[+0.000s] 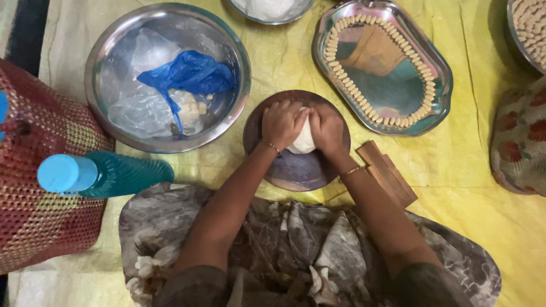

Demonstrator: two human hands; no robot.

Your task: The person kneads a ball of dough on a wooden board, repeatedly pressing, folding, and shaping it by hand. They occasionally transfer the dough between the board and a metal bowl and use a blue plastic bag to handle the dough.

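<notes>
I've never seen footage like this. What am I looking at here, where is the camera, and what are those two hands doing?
There is no machine here: these are a person's own two bare hands, filmed by one camera worn on the head and looking straight down. The left hand and the right hand press together on a white lump of dough, which rests on a round dark wooden board. Everything lies on a yellow sheet spread over the floor. To the left is a round steel bowl holding clear and blue plastic bags. To the upper right is a shiny steel tray with small pale dough pieces lined along its rim. Beside the board lie flat brown wooden blocks. At the left, a teal plastic bottle with a blue cap lies against a red woven bag.
</notes>
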